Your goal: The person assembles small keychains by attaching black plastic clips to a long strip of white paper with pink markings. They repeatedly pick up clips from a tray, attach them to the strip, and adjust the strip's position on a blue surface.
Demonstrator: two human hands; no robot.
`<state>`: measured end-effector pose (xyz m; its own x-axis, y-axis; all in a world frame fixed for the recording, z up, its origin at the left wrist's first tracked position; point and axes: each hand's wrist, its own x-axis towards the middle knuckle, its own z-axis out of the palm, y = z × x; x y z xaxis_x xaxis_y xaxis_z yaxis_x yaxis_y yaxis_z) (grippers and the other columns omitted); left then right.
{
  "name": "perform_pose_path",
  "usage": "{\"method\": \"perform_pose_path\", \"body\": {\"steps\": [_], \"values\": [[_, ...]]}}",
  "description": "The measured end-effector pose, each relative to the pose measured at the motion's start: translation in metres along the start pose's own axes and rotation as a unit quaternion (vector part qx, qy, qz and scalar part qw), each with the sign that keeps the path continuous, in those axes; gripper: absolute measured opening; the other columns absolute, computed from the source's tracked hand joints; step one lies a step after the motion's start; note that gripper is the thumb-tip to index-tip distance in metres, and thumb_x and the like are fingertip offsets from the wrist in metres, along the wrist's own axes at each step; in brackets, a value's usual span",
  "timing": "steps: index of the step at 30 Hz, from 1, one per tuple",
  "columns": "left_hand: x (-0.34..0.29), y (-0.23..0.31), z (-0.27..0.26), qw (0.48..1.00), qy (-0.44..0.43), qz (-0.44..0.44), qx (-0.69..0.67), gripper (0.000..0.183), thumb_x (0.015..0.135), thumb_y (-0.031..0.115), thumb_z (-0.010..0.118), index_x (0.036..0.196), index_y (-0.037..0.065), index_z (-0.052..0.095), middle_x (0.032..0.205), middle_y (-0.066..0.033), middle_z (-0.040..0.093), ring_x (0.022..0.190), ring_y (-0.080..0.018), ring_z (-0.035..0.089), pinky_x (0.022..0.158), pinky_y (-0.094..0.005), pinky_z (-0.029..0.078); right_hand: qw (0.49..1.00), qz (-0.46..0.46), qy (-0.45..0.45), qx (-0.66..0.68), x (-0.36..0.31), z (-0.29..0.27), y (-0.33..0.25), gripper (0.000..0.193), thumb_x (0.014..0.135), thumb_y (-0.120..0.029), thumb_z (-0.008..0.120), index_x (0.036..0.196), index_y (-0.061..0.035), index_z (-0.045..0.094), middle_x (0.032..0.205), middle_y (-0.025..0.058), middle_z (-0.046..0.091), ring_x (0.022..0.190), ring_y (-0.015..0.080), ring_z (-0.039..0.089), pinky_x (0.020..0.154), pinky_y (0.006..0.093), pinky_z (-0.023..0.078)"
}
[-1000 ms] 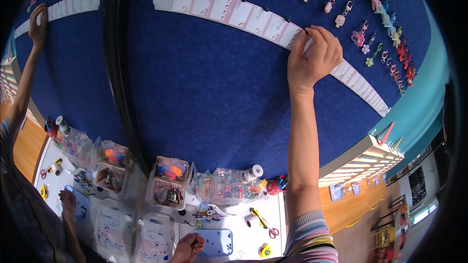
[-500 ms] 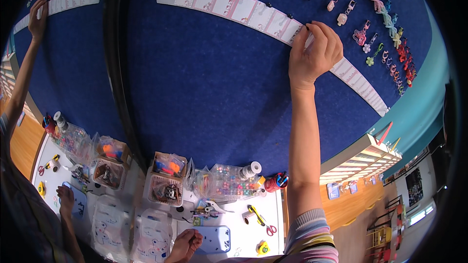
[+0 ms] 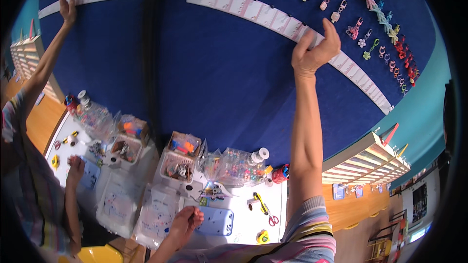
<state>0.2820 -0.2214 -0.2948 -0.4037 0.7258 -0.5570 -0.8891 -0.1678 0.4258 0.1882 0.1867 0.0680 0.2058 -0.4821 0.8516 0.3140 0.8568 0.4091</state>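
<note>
A long white and pink paper strip [image 3: 265, 14] runs along the upright blue felt board [image 3: 219, 83], with several black push pins along its top edge. My right hand [image 3: 316, 51] is raised at the strip's middle, its fingers spread and partly blurred. I see nothing held in it. Low down, my left hand [image 3: 186, 221] is closed, fingers curled, beside a pale blue tray [image 3: 222, 214] scattered with small dark pieces. Whatever it holds, if anything, is hidden.
Keychain charms [image 3: 356, 29] hang across the upper right of the board. Below stand a clear bead case [image 3: 239, 168], a white basket [image 3: 176, 166], scissors [image 3: 273, 220] and a yellow tape measure [image 3: 263, 236]. At left, a mirror [image 3: 107, 58] reflects me and the table.
My right hand's fingers have opened from a pinch at the strip's top edge. The view has shifted, bringing more of the mirror in. My left hand stays closed by the tray.
</note>
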Motion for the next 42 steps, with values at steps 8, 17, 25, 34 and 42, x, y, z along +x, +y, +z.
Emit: {"method": "perform_pose_path", "body": {"steps": [8, 17, 25, 34, 42], "values": [[-0.007, 0.023, 0.033, 0.945, -0.225, 0.061, -0.231, 0.049, 0.105, 0.029, 0.038, 0.144, 0.000, 0.034, 0.148, -0.0144, 0.040, 0.139, -0.0258, 0.037, 0.115, -0.0379, 0.031, 0.839, 0.282, -0.311, 0.345, 0.002, -0.154, -0.161, 0.018, 0.076, 0.004, 0.072, 0.093, -0.0034, 0.068, 0.089, 0.0066, 0.066, 0.084, 0.0196, 0.061, 0.077, 0.0302, 0.047], [-0.018, 0.008, 0.084, 0.948, -0.265, 0.078, -0.160, 0.060, 0.103, 0.041, 0.038, 0.148, 0.002, 0.028, 0.144, -0.0148, 0.042, 0.140, -0.0283, 0.034, 0.118, -0.0423, 0.025, 0.633, 0.309, -0.560, 0.437, -0.035, -0.283, -0.209, 0.014, 0.073, -0.003, 0.074, 0.085, -0.0057, 0.068, 0.086, 0.0057, 0.066, 0.081, 0.0211, 0.059, 0.082, 0.0331, 0.040], [-0.023, -0.008, 0.103, 0.958, -0.247, 0.052, -0.135, 0.060, 0.103, 0.040, 0.042, 0.147, 0.001, 0.030, 0.137, -0.0151, 0.045, 0.134, -0.0277, 0.040, 0.116, -0.0393, 0.028, 0.625, 0.347, -0.559, 0.419, -0.045, -0.311, -0.210, 0.013, 0.075, -0.003, 0.073, 0.086, -0.0052, 0.068, 0.086, 0.0043, 0.066, 0.076, 0.0168, 0.058, 0.081, 0.0320, 0.039], [-0.019, -0.010, 0.105, 0.986, -0.113, 0.111, 0.061, 0.028, 0.098, 0.024, 0.058, 0.114, 0.001, 0.055, 0.105, -0.0092, 0.062, 0.099, -0.0152, 0.059, 0.090, -0.0305, 0.046, 0.625, 0.408, -0.547, 0.379, -0.049, -0.306, -0.193, 0.009, 0.075, -0.005, 0.072, 0.083, -0.0067, 0.067, 0.076, 0.0033, 0.061, 0.074, 0.0178, 0.058, 0.082, 0.0323, 0.039], [0.000, -0.013, 0.105, 0.985, -0.118, 0.128, 0.016, 0.012, 0.098, 0.013, 0.058, 0.099, 0.002, 0.060, 0.090, -0.0031, 0.059, 0.083, -0.0099, 0.055, 0.078, -0.0239, 0.045, 0.557, 0.502, -0.517, 0.414, -0.067, -0.301, -0.201, 0.011, 0.078, -0.004, 0.070, 0.088, -0.0035, 0.067, 0.079, 0.0051, 0.063, 0.074, 0.0167, 0.060, 0.080, 0.0315, 0.046]]}}
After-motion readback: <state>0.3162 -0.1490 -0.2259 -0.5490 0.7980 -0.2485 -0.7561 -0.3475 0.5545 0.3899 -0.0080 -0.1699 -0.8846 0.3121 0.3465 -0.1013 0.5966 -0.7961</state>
